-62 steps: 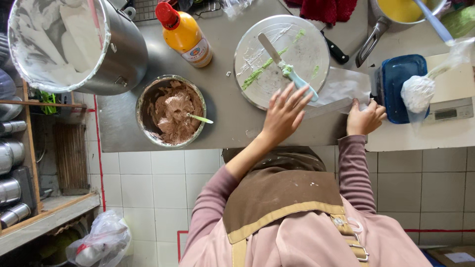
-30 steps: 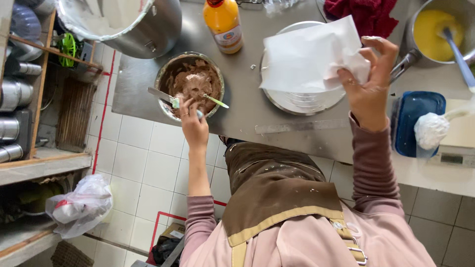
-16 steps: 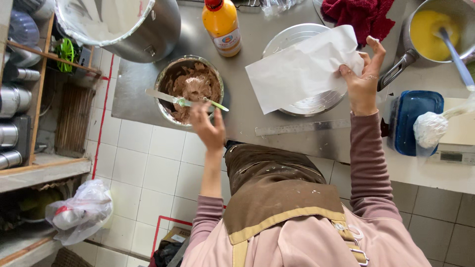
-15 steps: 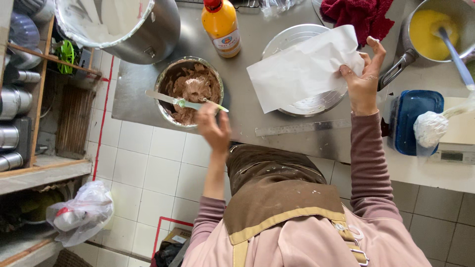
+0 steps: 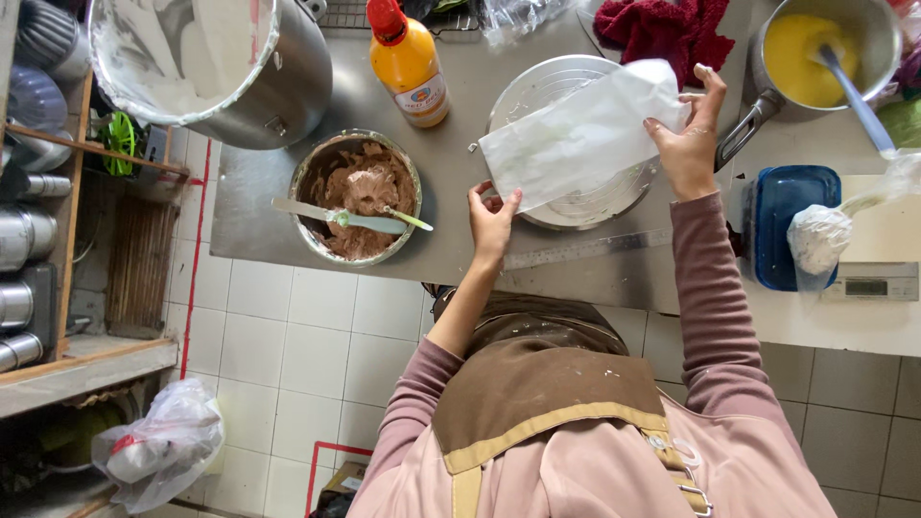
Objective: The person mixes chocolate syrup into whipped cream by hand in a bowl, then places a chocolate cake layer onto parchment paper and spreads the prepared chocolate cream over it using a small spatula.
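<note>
Both hands hold a sheet of white paper (image 5: 583, 134) over a round metal turntable (image 5: 537, 91) on the steel worktop (image 5: 460, 86); the left hand (image 5: 492, 223) has its fingers curled, thumb and fingertips closed on the sheet's near-left corner; the right hand (image 5: 689, 144) grips the sheet's right edge, thumb on one side and fingers closed on the other, at the far right of the turntable. The sheet lies slanted across the turntable, covering most of its middle and right, whether touching it or held just above cannot be told; the turntable's far-left rim shows bare.

Left of the turntable stands a metal bowl (image 5: 309, 173) of brown cream; a palette knife (image 5: 326, 215) lies across the bowl with its green handle pointing right. Just beyond the bowl stands an orange bottle (image 5: 410, 65) with a red cap; far left of that, a large steel pot (image 5: 288, 82) smeared white inside. A metal ruler (image 5: 585, 249) lies along the worktop's near edge, beside the left hand. Far right, a saucepan (image 5: 878, 34) holds yellow liquid with a spoon in it; a red cloth (image 5: 662, 27) lies between it and the turntable. Near right, a blue container (image 5: 779, 206) sits with a knotted plastic bag (image 5: 815, 238) on it, beside a kitchen scale (image 5: 878, 278).
</note>
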